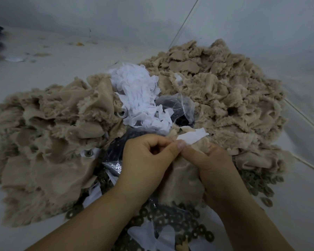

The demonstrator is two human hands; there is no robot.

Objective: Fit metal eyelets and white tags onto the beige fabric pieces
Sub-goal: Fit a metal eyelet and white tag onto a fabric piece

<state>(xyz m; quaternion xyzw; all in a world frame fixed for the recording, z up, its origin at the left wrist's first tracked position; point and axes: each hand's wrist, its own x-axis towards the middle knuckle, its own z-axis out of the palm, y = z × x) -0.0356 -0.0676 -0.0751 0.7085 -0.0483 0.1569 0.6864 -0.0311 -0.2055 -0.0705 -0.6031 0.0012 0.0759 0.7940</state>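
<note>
Centrally, left hand [149, 153] and right hand [209, 161] together pinching a beige fabric piece [186, 178] with a white tag [192, 136] and metal eyelet [181, 130], heap of white tags [138, 95] just beyond, beige fabric piles [225, 91] on both sides, loose metal rings [179, 223] toward the floor's near edge.

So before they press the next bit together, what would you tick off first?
1. Beige fabric piece held firmly: ok, both the left hand and the right hand grip it.
2. White tag in place on the piece: ok, it lies across the top edge, just past the fingertips.
3. Metal eyelet seated through fabric and tag: cannot tell, only a small dark stud shows beside the tag.
4. Spare white tags close by: ok, a heap sits just beyond the hands.
5. Loose metal rings close by: ok, they are spread under the wrists.
</note>
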